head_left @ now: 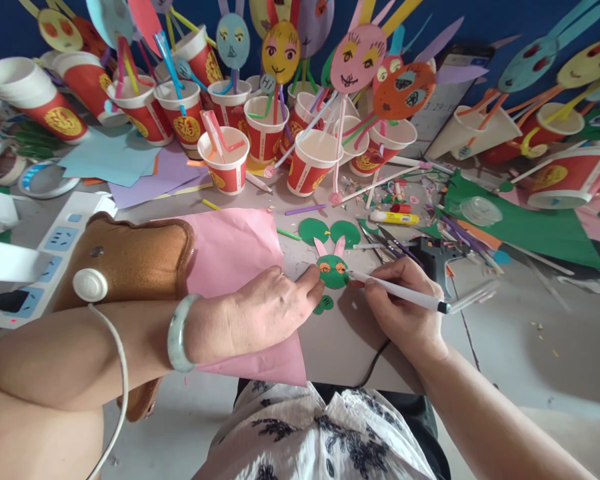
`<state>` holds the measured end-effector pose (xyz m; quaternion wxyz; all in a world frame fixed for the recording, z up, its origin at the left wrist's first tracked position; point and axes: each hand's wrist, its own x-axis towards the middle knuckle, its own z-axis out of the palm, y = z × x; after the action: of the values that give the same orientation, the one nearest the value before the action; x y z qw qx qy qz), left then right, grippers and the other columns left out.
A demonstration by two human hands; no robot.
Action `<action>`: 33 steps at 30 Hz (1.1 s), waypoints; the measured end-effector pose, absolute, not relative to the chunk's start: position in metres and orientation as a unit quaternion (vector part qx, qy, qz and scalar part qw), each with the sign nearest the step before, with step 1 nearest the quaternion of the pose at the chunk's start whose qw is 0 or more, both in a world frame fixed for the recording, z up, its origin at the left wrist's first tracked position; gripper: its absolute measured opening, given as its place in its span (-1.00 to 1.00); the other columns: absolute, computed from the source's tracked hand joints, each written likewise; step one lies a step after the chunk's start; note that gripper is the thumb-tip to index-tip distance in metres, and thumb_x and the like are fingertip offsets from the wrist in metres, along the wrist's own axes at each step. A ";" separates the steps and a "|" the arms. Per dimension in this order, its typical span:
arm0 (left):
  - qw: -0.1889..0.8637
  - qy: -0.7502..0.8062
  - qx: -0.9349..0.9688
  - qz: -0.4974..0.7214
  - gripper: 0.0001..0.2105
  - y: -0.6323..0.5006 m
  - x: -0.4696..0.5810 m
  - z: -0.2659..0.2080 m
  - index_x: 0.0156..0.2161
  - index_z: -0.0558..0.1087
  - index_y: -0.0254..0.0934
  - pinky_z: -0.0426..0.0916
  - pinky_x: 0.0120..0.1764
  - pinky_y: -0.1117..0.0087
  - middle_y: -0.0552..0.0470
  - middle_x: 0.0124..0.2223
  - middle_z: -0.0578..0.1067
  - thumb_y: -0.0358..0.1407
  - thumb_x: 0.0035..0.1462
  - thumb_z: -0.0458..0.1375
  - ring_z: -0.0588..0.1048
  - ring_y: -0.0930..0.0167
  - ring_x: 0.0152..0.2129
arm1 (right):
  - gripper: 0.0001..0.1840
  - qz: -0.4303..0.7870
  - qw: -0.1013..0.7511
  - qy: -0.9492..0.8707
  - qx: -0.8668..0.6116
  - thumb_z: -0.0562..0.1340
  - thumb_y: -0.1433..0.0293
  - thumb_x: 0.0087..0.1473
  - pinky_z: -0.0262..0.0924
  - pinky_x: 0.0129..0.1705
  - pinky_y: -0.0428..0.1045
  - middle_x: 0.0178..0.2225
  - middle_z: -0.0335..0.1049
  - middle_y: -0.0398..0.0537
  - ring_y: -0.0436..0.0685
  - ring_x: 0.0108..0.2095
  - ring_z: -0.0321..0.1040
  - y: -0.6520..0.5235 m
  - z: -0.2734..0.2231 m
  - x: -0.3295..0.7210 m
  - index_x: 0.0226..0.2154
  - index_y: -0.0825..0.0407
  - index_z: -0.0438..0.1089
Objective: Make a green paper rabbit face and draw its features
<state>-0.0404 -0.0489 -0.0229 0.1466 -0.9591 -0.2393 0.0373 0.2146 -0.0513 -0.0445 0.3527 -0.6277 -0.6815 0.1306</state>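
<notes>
A green paper bunny face (334,272) with pink ears and orange eyes lies on the table between my hands. My left hand (280,303) has its fingers bent together and grips the face's left edge. In my right hand (405,297) is a white marker pen (397,292), its tip at the face's right side near the orange eye. Just below the face lies a small green paper piece (323,305) with "Hi" written on it. Two green paper circles (314,231) rest just above the ears. Beneath my left wrist is a pink paper sheet (230,250).
Red and white paper cups (310,170) with paper faces on straws line the back. A glue stick (394,218), scissors (380,243) and a black glue gun (433,257) lie to the right among paper scraps. A power strip (55,250) and brown heating pad (135,257) sit left.
</notes>
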 end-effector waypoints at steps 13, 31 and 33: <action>0.121 -0.244 -0.960 0.061 -0.40 -0.052 -0.041 -0.016 0.46 0.06 -0.46 0.24 -0.32 0.29 -0.34 0.48 0.13 -0.56 0.33 -0.13 0.48 0.39 -0.15 | -0.88 0.125 0.364 -0.694 -0.609 0.24 0.44 -0.08 0.17 -0.56 -0.02 -0.61 0.44 -0.19 0.05 -0.62 0.31 -0.051 -0.043 0.213 -0.52 -0.09 0.28; 0.148 -0.239 -0.958 0.062 -0.42 -0.052 -0.041 -0.017 0.45 0.05 -0.50 0.20 -0.34 0.28 -0.36 0.47 0.14 -0.58 0.34 -0.17 0.44 0.42 -0.25 | -0.88 0.143 0.351 -0.671 -0.637 0.26 0.38 -0.02 0.18 -0.55 0.01 -0.59 0.46 -0.13 0.10 -0.61 0.33 -0.051 -0.044 0.213 -0.51 -0.09 0.30; 0.157 -0.240 -0.956 0.060 -0.42 -0.052 -0.040 -0.015 0.45 0.06 -0.49 0.19 -0.35 0.28 -0.34 0.46 0.16 -0.57 0.35 -0.19 0.43 0.44 -0.30 | -0.88 0.140 0.357 -0.670 -0.635 0.26 0.38 -0.04 0.18 -0.56 0.00 -0.59 0.45 -0.14 0.09 -0.61 0.32 -0.051 -0.044 0.213 -0.52 -0.08 0.29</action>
<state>-0.0400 -0.0518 -0.0154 0.1567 -0.9562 -0.2398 0.0605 0.2127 -0.0510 -0.0443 0.3574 -0.6349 -0.6704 0.1401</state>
